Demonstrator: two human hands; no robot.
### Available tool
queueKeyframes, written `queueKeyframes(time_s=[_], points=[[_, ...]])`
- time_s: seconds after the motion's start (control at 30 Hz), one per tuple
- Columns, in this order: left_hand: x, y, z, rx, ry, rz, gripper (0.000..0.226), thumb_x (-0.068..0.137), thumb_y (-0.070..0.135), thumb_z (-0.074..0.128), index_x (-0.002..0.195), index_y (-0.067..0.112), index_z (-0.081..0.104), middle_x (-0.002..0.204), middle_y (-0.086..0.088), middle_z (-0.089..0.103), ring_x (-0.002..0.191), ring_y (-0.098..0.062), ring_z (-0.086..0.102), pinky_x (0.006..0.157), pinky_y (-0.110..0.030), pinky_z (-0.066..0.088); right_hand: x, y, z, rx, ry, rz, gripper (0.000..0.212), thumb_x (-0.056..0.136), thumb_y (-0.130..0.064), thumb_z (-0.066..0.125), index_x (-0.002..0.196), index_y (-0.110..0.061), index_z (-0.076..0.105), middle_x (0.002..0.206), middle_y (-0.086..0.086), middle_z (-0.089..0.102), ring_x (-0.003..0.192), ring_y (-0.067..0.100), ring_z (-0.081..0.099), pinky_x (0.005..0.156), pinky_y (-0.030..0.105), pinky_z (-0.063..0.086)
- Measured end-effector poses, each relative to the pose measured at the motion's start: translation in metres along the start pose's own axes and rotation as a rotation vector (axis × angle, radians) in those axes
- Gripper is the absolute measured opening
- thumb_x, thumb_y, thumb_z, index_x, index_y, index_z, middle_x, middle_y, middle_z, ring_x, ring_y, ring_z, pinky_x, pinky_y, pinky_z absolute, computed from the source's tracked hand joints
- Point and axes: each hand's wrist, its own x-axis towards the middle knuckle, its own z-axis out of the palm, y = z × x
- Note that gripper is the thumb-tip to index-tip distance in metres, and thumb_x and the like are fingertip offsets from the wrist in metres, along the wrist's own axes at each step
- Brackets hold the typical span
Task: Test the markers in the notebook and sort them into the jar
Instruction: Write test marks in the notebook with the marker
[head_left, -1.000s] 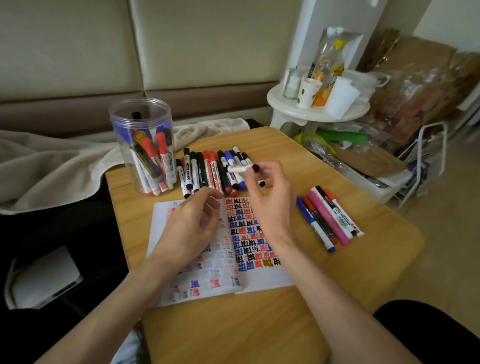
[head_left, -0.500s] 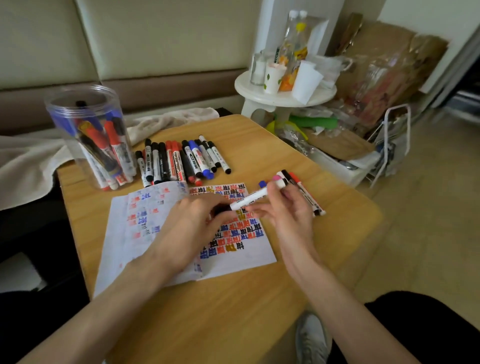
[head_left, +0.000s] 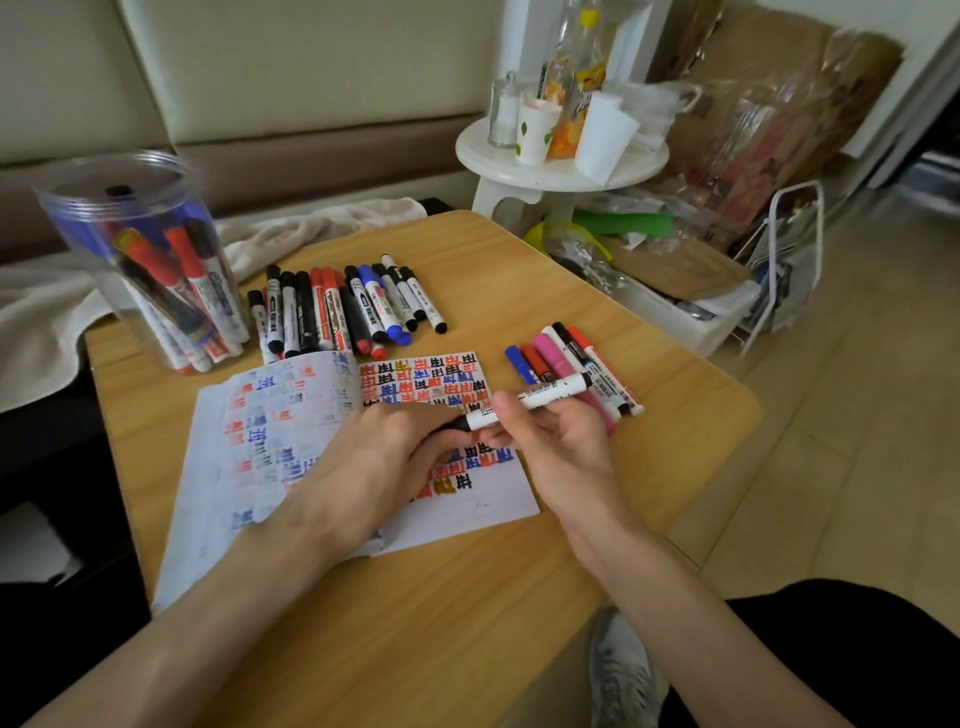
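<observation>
Head view: marker (head_left: 540, 397) brought from marker row (head_left: 332, 312) over notebook (head_left: 483, 501).

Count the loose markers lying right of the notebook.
6, side by side on the table right of the notebook: blue-capped, red, pink, white-ended, black-capped, red-capped outermost. The held marker crosses their lower ends, so another may be hidden.

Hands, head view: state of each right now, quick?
Left hand: closed, gripping the black cap end of the white marker.
Right hand: closed, holding the same marker's barrel above the notebook.
</observation>
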Motion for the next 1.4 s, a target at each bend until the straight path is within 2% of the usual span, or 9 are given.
queueKeyframes(time_s=[0.17,0.33,0.43,0.53,0.7,0.87,0.97,1.2,1.4], points=[[-0.002,0.002,-0.005,-0.078,-0.062,-0.033,0.032,0.103,0.044,0.05,0.088,0.023,0.067,0.07,0.014,0.062,0.066,-0.01,0.057,0.056,-0.02,0.039,-0.003,-0.001,-0.003,-0.019,-0.056,-0.015,0.021,0.099,-0.028,0.069,0.104,-0.008,0.075,0.094,0.005,0.08,0.092,0.019,0.077,0.087,0.029,0.061],[-0.008,-0.019,-0.034,-0.155,-0.044,-0.195,0.039,0.093,0.051,0.048,0.097,0.02,0.071,0.076,0.006,0.069,0.07,-0.013,0.065,0.063,-0.032,0.051,0.007,-0.017,-0.036,0.152,0.069,0.006,0.027,0.097,-0.029,0.066,0.118,-0.012,0.073,0.113,0.0,0.079,0.106,0.02,0.075,0.094,0.026,0.058],[-0.01,-0.024,-0.038,-0.127,-0.019,-0.193,0.042,0.092,0.054,0.047,0.103,0.021,0.071,0.085,0.011,0.071,0.079,-0.007,0.066,0.068,-0.028,0.051,-0.001,-0.009,-0.032,0.07,0.024,0.003,0.024,0.1,-0.031,0.064,0.113,-0.012,0.072,0.103,0.005,0.079,0.1,0.023,0.075,0.089,0.028,0.06],[-0.014,-0.019,-0.032,-0.036,-0.044,-0.153,0.037,0.094,0.054,0.047,0.111,0.029,0.069,0.091,0.023,0.067,0.085,0.004,0.064,0.07,-0.021,0.052,-0.009,0.004,-0.02,-0.002,-0.026,-0.043,0.02,0.102,-0.028,0.062,0.108,-0.011,0.068,0.085,0.01,0.074,0.078,0.02,0.071,0.073,0.025,0.058],[-0.019,-0.015,-0.029,0.067,-0.04,-0.125,0.037,0.096,0.056,0.045,0.114,0.033,0.067,0.097,0.022,0.068,0.079,0.003,0.064,0.068,-0.024,0.054,-0.014,0.006,-0.014,-0.005,-0.067,-0.048,0.016,0.104,-0.02,0.062,0.099,-0.006,0.068,0.071,0.013,0.068,0.055,0.015,0.06,0.049,0.02,0.046],[-0.021,-0.012,-0.023,0.112,-0.03,-0.106,0.035,0.098,0.055,0.046,0.114,0.032,0.067,0.099,0.016,0.072,0.077,-0.005,0.065,0.069,-0.035,0.056,-0.011,0.009,-0.017,-0.045,-0.041,-0.053,0.014,0.097,-0.018,0.072,0.097,-0.004,0.072,0.074,0.01,0.072,0.06,0.018,0.064,0.055,0.023,0.05],[-0.022,-0.012,-0.023,0.116,-0.034,-0.11,0.034,0.097,0.055,0.046,0.111,0.032,0.067,0.095,0.016,0.071,0.074,-0.005,0.064,0.067,-0.035,0.055,-0.011,0.011,-0.017,-0.095,-0.063,-0.054,0.008,0.096,-0.014,0.074,0.095,-0.006,0.072,0.064,-0.002,0.066,0.057,0.013,0.059,0.057,0.023,0.05],[-0.024,-0.012,-0.023,0.135,-0.033,-0.104,0.031,0.098,0.052,0.048,0.109,0.03,0.068,0.098,0.015,0.072,0.076,-0.008,0.064,0.068,-0.034,0.054,-0.011,0.019,-0.014,-0.13,-0.077,-0.124,0.002,0.098,-0.013,0.071,0.096,-0.012,0.072,0.064,-0.003,0.065,0.059,0.013,0.06,0.058,0.025,0.051],[-0.026,-0.011,-0.023,0.149,-0.027,-0.109,0.028,0.098,0.049,0.052,0.109,0.029,0.069,0.1,0.013,0.072,0.079,-0.011,0.065,0.066,-0.026,0.044,-0.012,0.019,-0.017,-0.18,-0.088,-0.158,0.021,0.1,-0.028,0.065,0.091,-0.01,0.071,0.069,-0.001,0.066,0.065,0.008,0.062,0.064,0.019,0.051]])
